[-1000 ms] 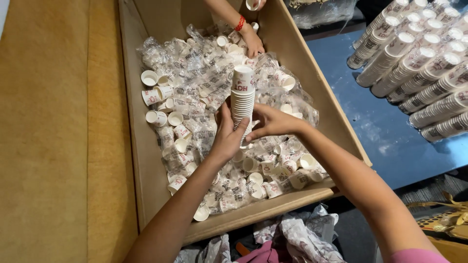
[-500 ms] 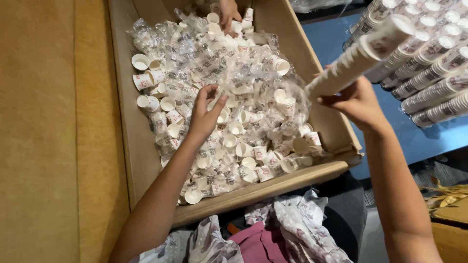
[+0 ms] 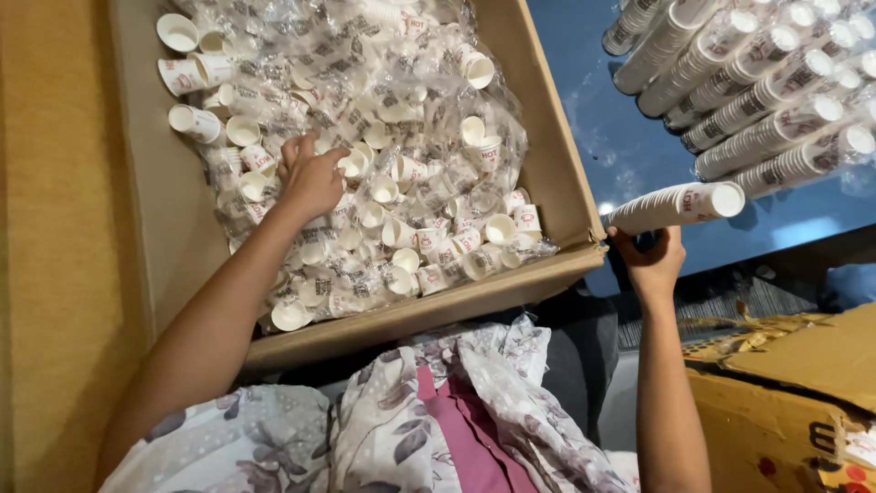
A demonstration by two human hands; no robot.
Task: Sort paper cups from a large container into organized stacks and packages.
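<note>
step in hand: looks like stacking — loose small white paper cups (image 3: 383,192) get gathered from the large brown cardboard box (image 3: 557,173) and a finished sleeve goes out to the side
right hand: right hand (image 3: 650,258) fingers curled tight around the near end of a long nested stack of white paper cups (image 3: 680,205), stack lying almost level, far end pointing right
stack position: held just over the right wall of the box, at the edge of the glossy blue tabletop (image 3: 584,110); not yet down among the rows of stacked white cup sleeves (image 3: 757,82) lying side by side there
left hand: left hand (image 3: 312,178) palm down in the box, fingers loosely spread and bent onto the loose cups and their clear crinkled plastic wrap (image 3: 429,82); whether a cup is already pinched, cannot tell
arm pose, left: forearm runs up from lower left, reaching into the middle of the box
arm pose, right: forearm near vertical in view, wrist bent back, hand raised beside the box corner
next move calls for (judgement): the stack needs to be kept level so the nested cups don't slide apart, and laid parallel beside the nearest row; the left hand needs a clean grip on one cup clear of the wrap
other: flowered white and pink clothing (image 3: 438,420) at bottom, yellow-brown carton (image 3: 785,402) lower right
</note>
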